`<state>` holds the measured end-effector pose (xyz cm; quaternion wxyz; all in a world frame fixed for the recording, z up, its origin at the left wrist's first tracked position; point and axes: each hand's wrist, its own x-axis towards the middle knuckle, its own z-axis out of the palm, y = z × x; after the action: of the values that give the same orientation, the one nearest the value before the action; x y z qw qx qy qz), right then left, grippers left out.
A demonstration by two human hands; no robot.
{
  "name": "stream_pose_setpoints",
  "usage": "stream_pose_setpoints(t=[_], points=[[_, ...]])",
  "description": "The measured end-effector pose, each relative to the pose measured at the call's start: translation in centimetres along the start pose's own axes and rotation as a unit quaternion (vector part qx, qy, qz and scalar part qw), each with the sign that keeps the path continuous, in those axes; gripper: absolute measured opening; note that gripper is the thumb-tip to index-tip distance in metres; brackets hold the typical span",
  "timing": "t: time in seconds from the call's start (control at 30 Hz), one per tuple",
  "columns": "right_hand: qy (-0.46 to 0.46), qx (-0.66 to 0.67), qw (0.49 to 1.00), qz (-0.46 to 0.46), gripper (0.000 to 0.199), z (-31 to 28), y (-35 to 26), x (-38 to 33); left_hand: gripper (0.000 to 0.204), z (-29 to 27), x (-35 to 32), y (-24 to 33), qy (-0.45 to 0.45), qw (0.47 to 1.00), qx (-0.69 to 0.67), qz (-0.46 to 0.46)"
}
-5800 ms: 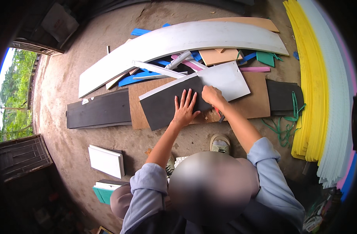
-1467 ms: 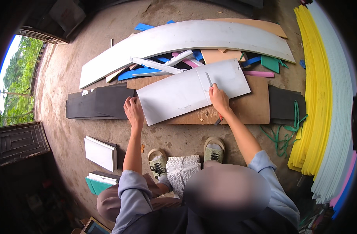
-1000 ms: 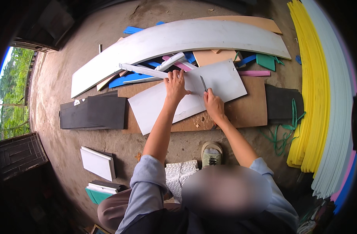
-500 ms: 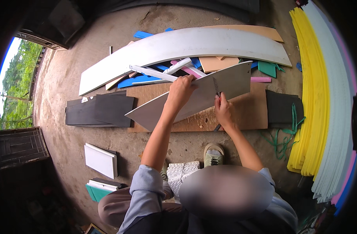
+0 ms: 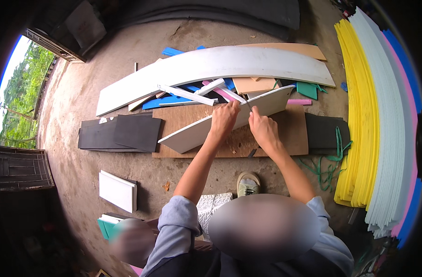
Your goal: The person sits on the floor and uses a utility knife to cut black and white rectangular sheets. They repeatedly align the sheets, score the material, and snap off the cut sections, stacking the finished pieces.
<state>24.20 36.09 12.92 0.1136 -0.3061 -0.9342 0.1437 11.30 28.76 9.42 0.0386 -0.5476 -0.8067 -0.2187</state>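
My left hand (image 5: 224, 121) is closed on the upper edge of a pale grey foam sheet (image 5: 185, 138), which stands tilted over a brown wooden board (image 5: 294, 134). Just right of it, my right hand (image 5: 263, 128) grips a knife (image 5: 248, 105). Its thin dark blade shows at the sheet's upper edge, while the fingers cover the handle. How deep the blade sits in the sheet I cannot tell. On the wooden board, below my right hand, lies a small dark piece (image 5: 252, 152).
Beyond the board are a long white curved sheet (image 5: 211, 62) and coloured foam offcuts (image 5: 174, 100). Black sheets (image 5: 137, 133) lie left. At right stand yellow strips (image 5: 358, 115) and a green cord tangle (image 5: 328, 173). White blocks (image 5: 117, 191) rest at lower left.
My right hand and the knife have moved up to the sheet's upper edge. My left hand has shifted slightly right and down, and the sheet now leans more steeply. The whole view has shifted a little.
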Motion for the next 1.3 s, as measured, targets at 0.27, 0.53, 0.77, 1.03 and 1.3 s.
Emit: stream_pose_setpoints(t=[0.27, 0.53, 0.77, 1.03, 1.3], points=[[-0.024, 0.001, 1.0, -0.002, 0.019, 0.2, -0.1, -0.1, 0.018, 0.1, -0.2, 0.2, 0.004, 1.0, 0.002, -0.005], [-0.054, 0.006, 0.998, 0.011, 0.019, -0.8, -0.7, 0.1, 0.019, 0.0, -0.3, 0.4, 0.013, 1.0, 0.009, -0.001], [-0.114, 0.027, 0.992, 0.044, 0.022, -1.6, -1.5, 0.6, 0.018, -0.1, -0.6, 0.4, 0.023, 1.0, -0.001, 0.007], [-0.143, 0.035, 0.987, 0.062, 0.023, -0.6, -0.8, 1.5, 0.014, -0.2, -0.4, 1.1, 0.011, 1.0, -0.007, -0.021], [-0.209, 0.032, 0.974, 0.079, 0.022, 0.9, -0.5, 1.6, 0.015, 0.0, -1.2, 0.6, -0.005, 1.0, -0.001, -0.008]])
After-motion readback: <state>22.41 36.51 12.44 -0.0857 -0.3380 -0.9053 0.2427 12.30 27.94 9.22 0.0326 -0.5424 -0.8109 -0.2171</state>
